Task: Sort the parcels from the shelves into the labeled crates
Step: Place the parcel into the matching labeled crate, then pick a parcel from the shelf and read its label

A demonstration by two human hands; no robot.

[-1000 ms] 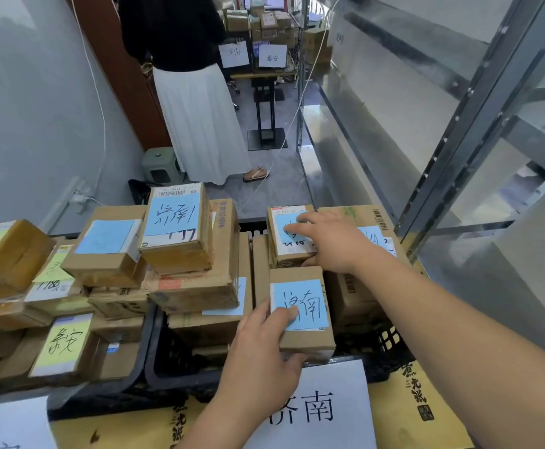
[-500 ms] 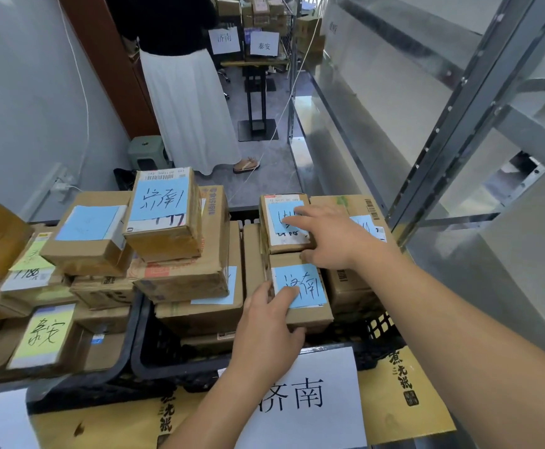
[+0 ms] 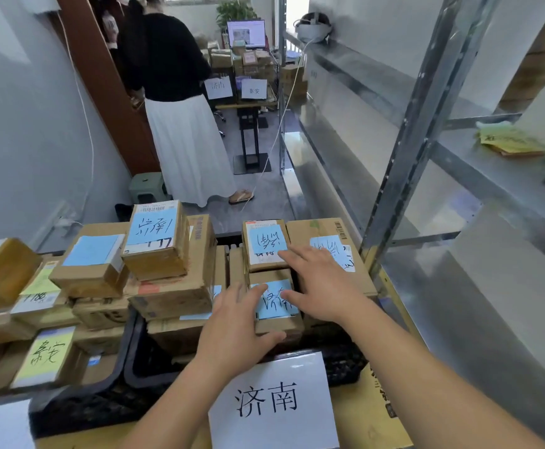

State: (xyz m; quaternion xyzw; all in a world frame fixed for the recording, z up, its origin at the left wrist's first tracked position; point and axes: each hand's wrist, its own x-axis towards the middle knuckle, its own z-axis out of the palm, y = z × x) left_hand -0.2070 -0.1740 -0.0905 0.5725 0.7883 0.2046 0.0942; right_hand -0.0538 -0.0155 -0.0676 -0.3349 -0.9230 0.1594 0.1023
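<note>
Cardboard, small brown taped parcel with blue handwritten label (image 3: 276,303), sitting atop the stack in the black plastic crate (image 3: 345,364) marked 济南, left hand (image 3: 235,322) gripping its near corner, right hand (image 3: 323,286) resting spread alongside; probably light, stiff, best gripped by opposite sides.

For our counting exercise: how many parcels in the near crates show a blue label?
5. Blank-label parcel and tall parcel at left; small back parcel; wide right parcel; front parcel under left hand and right hand. Blue edges below suggest hidden ones.
</note>
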